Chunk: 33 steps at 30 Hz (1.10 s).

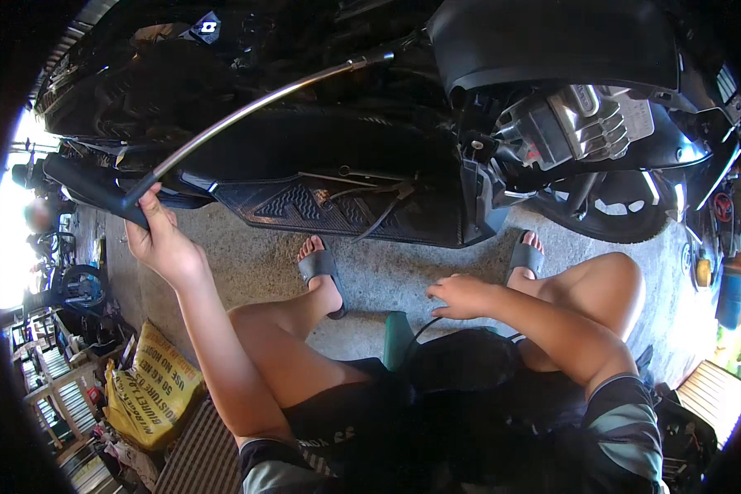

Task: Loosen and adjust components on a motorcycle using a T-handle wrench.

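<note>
My left hand (166, 245) is raised at the left, its fingers wrapped round the dark handle of a long T-handle socket wrench (247, 109). The wrench's silver shaft slants up to the right, and its tip lies over the dark body of a scooter (502, 41). My right hand (467, 297) hangs near my right knee with its fingers loosely bent and nothing visible in them. Just below its fingertips are a thin black cord (424, 327) and a green object (398, 339) whose kind I cannot make out.
The scooter's footboard (305, 206) carries a few thin tools or rods. A metal housing (589, 123) shows above its wheel (609, 210). My sandalled feet rest on the concrete floor (222, 255). At the left lies a yellow printed sack (152, 387) beside a cluttered rack (58, 383).
</note>
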Available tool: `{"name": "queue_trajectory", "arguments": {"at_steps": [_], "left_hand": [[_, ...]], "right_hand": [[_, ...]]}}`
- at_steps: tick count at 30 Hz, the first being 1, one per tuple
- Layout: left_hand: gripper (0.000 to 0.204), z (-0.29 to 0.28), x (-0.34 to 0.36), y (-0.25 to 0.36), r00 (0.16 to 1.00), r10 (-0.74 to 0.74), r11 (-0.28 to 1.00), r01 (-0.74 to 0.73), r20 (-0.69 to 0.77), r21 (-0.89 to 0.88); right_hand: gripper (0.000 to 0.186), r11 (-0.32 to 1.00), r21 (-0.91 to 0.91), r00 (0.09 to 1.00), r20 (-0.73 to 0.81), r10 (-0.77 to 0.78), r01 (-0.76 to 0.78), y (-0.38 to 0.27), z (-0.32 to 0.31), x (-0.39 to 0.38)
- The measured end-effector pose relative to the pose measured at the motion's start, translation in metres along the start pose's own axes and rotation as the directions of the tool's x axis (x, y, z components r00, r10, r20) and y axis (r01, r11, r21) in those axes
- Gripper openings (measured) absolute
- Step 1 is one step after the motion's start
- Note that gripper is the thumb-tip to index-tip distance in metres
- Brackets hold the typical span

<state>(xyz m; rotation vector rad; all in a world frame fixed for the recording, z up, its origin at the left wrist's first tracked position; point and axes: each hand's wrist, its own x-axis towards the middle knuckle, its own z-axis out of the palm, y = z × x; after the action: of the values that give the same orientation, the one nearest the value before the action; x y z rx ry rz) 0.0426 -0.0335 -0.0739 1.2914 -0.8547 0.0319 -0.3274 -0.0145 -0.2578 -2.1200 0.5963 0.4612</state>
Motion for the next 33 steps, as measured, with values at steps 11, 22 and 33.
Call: {"name": "queue_trajectory", "arguments": {"at_steps": [11, 22, 33], "left_hand": [[0.021, 0.000, 0.000, 0.014, 0.997, 0.065, 0.998, -0.064, -0.036, 0.029], [0.020, -0.019, 0.014, 0.002, 0.999, -0.033, 0.999, 0.033, -0.007, 0.039], [0.020, -0.017, 0.016, 0.000, 0.999, -0.021, 0.998, 0.018, 0.039, 0.064]], "right_hand": [[0.043, 1.000, 0.021, 1.000, -0.016, -0.007, 0.007, 0.000, -0.001, -0.002], [0.042, 1.000, 0.020, 1.000, 0.024, 0.020, -0.020, -0.001, -0.001, 0.005], [0.043, 0.999, 0.029, 1.000, 0.010, 0.013, -0.013, -0.001, 0.000, 0.005]]}}
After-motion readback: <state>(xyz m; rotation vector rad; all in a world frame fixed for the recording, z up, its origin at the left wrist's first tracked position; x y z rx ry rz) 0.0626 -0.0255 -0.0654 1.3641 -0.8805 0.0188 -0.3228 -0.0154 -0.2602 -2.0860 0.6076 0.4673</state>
